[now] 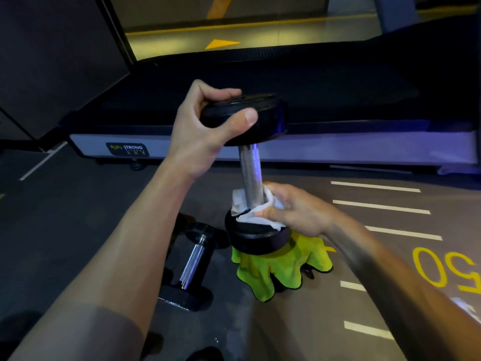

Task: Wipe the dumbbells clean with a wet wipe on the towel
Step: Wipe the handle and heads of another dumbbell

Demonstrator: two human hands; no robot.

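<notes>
I hold 1 dumbbell [251, 175] upright on end over a lime-green towel [283, 267], its lower black head resting on the bunched cloth at the centre of the scene. My left hand [203, 131] is clamped around the upper head, thumb pressed across the near rim and fingers curled over the far edge, keeping the weight standing with a slight lean to the left. My right hand [294, 209] is closed on a white wet wipe [244, 204], which wraps the bottom of the knurled steel handle where it meets the lower head; part of the wipe spills onto the top face of that head. The right forearm is blurred.

A second dumbbell [192, 264] lies on its side on the dark floor [78, 230], just left of the towel, its chrome handle pointing from near to far; it does not appear to touch the towel, though the gap is in shadow. The towel hangs in folds over something dark beneath it that I cannot make out.

Behind the dumbbells, a treadmill [312, 147] runs across the far side of the scene, its grey side rail carrying a "BODY STRONG" label at the left. To the right, white dashes and a yellow "50" [447, 269] are painted on the floor. Violet light glints off the upright handle and the treadmill rail.
</notes>
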